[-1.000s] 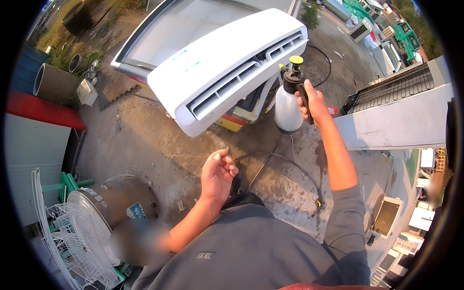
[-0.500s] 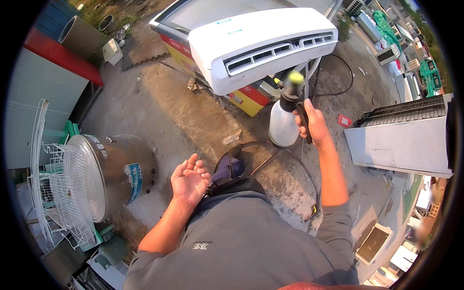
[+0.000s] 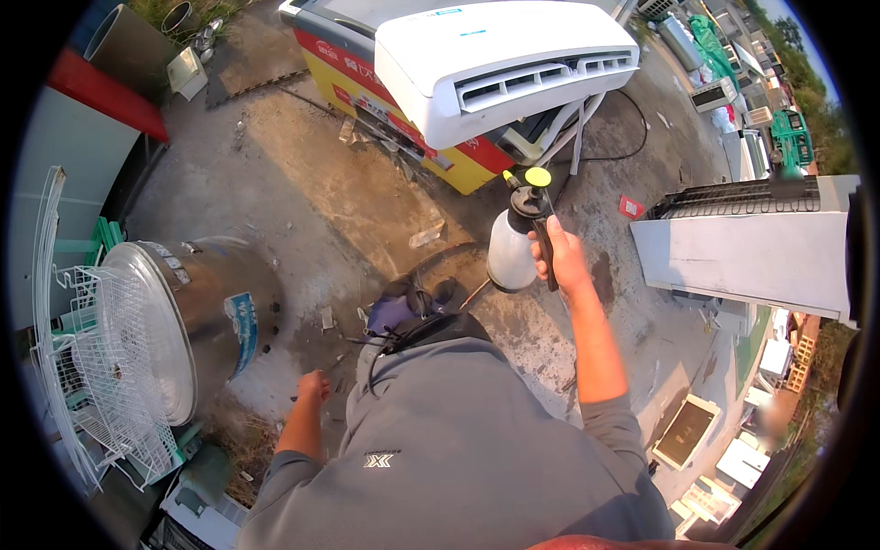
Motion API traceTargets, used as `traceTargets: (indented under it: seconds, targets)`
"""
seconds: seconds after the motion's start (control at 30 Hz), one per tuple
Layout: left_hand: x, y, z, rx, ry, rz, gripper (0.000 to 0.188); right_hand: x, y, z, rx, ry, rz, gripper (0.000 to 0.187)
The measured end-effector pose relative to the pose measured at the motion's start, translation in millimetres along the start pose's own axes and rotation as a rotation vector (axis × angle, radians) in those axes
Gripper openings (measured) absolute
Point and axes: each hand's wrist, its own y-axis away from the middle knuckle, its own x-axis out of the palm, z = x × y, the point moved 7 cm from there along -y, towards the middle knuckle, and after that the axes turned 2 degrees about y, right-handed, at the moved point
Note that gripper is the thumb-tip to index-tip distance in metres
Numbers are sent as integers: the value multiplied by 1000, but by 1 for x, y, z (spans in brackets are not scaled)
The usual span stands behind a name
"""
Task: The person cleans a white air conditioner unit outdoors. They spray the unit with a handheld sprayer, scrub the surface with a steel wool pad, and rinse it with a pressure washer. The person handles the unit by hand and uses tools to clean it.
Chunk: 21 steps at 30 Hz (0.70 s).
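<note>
Stained ground (image 3: 316,188) is being crossed by sunlight. At the left, a drum (image 3: 220,312) is being fronted by wire racks (image 3: 115,367). Near left, the left hand (image 3: 313,386) is being held low; whether it is closed cannot be told. Far, an air conditioner (image 3: 513,55) is lying over a freezer (image 3: 321,78). Right of centre, the sprayer (image 3: 511,252) is being gripped by its handle in the right hand (image 3: 566,261), left of a fridge (image 3: 742,257). Compared with earlier, the left hand is being kept lower, the sprayer farther from the air conditioner.

Right fingers (image 3: 557,234) grip a white spray bottle (image 3: 510,254).
</note>
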Motion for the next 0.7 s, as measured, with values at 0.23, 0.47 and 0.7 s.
traceTargets:
  seconds: [0.23,0.47,0.7]
  targets:
    - [-5,13,18,54,63,57,18,69,14,-18,-22,10,27,60]
    - [10,34,-106,289,233,245,23,127,16,16,-93,-156,29,59]
    - [-14,-18,-136,288,250,252,28,212,-45,62,-152,-232,73,48]
